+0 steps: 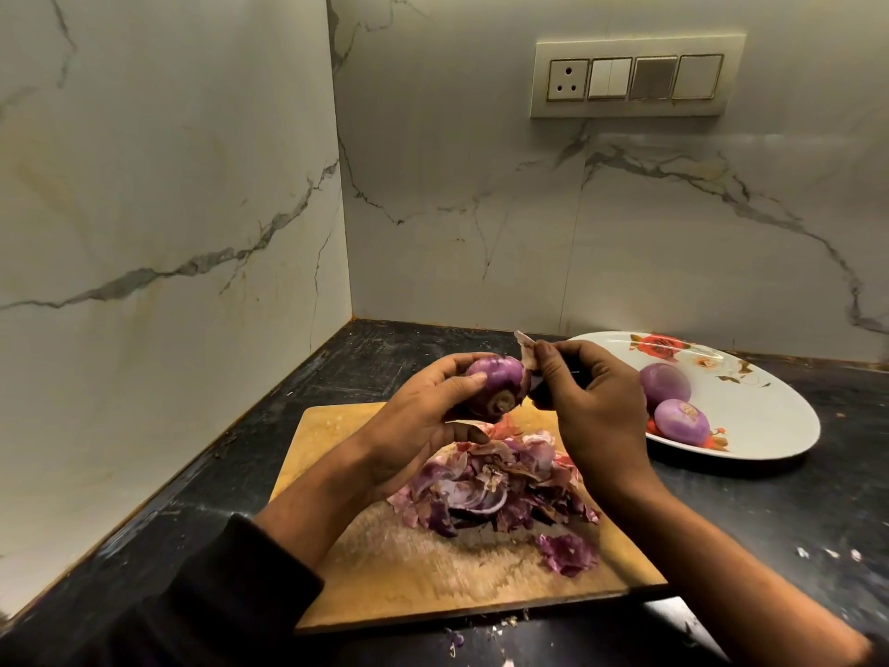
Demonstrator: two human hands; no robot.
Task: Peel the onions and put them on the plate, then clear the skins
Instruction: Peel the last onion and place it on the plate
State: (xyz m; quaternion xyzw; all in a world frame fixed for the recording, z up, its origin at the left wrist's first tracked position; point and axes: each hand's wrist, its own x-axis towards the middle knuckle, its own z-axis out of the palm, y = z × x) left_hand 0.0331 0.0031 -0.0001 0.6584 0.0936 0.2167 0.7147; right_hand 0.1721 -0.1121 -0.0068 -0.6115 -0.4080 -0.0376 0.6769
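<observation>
You will find no lettering, brand, number or sign to read anywhere here. The switch panel (637, 77) on the wall above the bench's far edge has blank faces, its socket unmarked. The plate (769, 426) toward the bench's far right corner carries only a printed rose pattern, no words. The cutting board (385, 570) near the bench's front edge is bare wood with no stamp or logo showing.
</observation>
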